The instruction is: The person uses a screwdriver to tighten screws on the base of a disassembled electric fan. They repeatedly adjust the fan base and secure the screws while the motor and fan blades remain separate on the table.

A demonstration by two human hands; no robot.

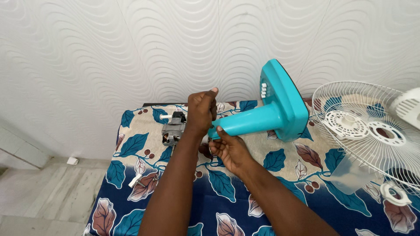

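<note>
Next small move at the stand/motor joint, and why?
Probably steady the teal fan stand with the left hand while the right hand works under the neck end, since the motor lies right beside that joint and the stand lies tipped on its side.

L hand (202,112) fisted, knuckles up; R hand (229,147) below, fingers curled

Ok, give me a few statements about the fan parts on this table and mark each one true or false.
1. The turquoise fan stand lies on its side. True.
2. The white wire guard sits at the table's left end. False: it is at the right end.
3. The left hand grips the stand's neck beside the motor. True.
4. The right hand rests on the guard. False: it is under the stand's neck.
5. The tablecloth is plain white. False: it is blue with a leaf print.
</note>
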